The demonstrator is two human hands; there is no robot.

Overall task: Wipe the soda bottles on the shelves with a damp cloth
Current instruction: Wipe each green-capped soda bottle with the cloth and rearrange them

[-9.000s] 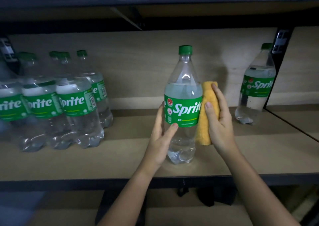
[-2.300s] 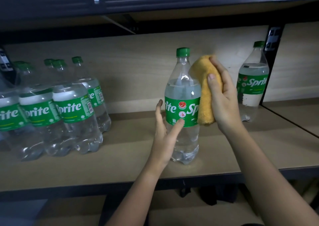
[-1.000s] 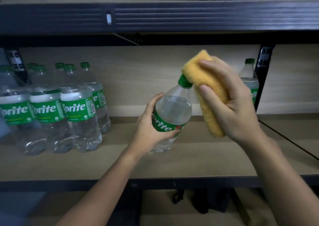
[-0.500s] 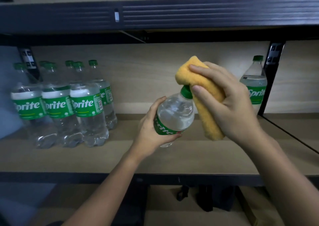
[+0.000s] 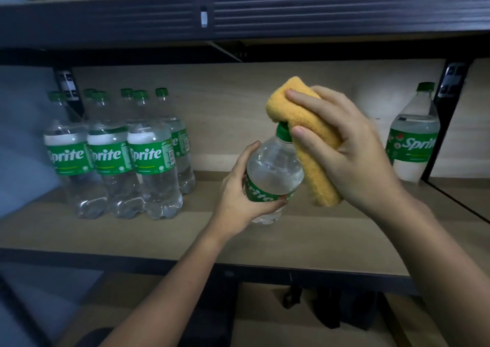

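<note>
My left hand point(image 5: 240, 199) grips a clear Sprite bottle point(image 5: 274, 165) around its green label, tilted toward me above the wooden shelf point(image 5: 185, 230). The bottle's green cap points up and is partly covered by a folded yellow cloth point(image 5: 310, 145). My right hand point(image 5: 352, 150) clasps that cloth and presses it against the cap and neck. Several more Sprite bottles point(image 5: 148, 155) stand upright in a cluster at the shelf's left. A single Sprite bottle point(image 5: 413, 137) stands at the far right.
A dark metal shelf beam point(image 5: 238, 18) runs overhead. A black upright post point(image 5: 448, 113) stands just right of the single bottle, with another shelf bay beyond it. The shelf's dark front edge point(image 5: 238, 269) crosses below my arms.
The bottle has gone from standing on the shelf to lifted and tilted in my left hand. The cloth has moved from the bottle's side up onto its cap.
</note>
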